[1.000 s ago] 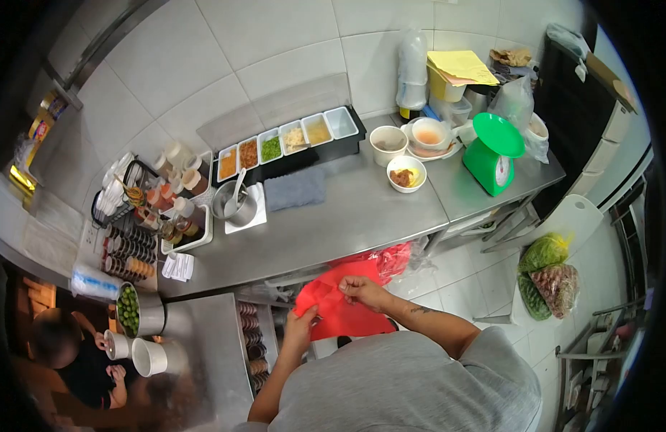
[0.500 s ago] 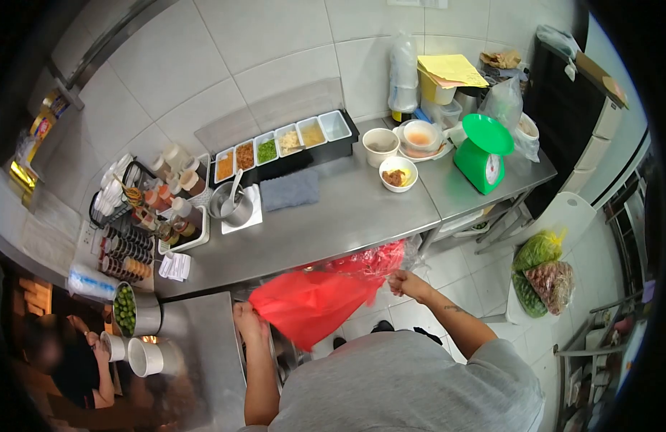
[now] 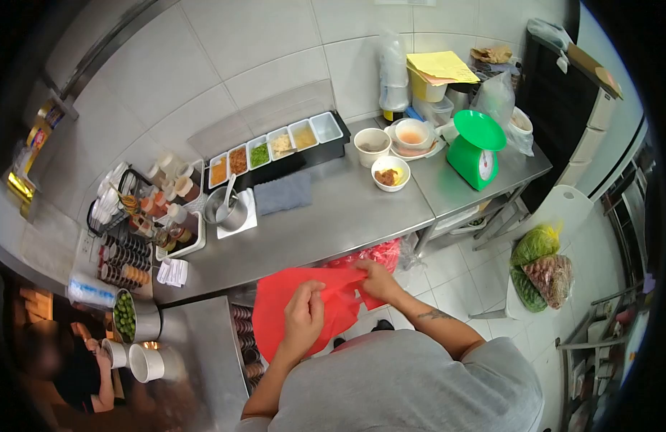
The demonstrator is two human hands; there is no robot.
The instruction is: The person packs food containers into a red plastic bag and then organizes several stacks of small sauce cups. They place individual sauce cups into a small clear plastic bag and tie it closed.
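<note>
A red plastic bag [image 3: 275, 306] hangs spread out in front of my body, below the counter's front edge. My right hand [image 3: 378, 281] pinches its right side near the top. My left hand [image 3: 302, 318] is over the middle of the bag, fingers curled in and closed on the plastic; its fingertips are partly hidden. Behind the bag, under the counter, more red plastic [image 3: 376, 253] shows with clear wrapping. On the counter above stand a white bowl of food [image 3: 390, 175] and a paper tub [image 3: 372, 146].
The steel counter [image 3: 333, 216] holds a topping rack [image 3: 340, 137], a pot with a ladle [image 3: 232, 214], a folded cloth [image 3: 283, 193], sauce bottles [image 3: 178, 214] and a green scale [image 3: 477, 151]. Bagged vegetables [image 3: 549, 277] lie at right. A co-worker [image 3: 77, 371] stands at lower left.
My left hand has moved right and up from the bag's left edge to its middle. My right hand has moved left and up onto the bag. The bag has shifted and spread differently.
</note>
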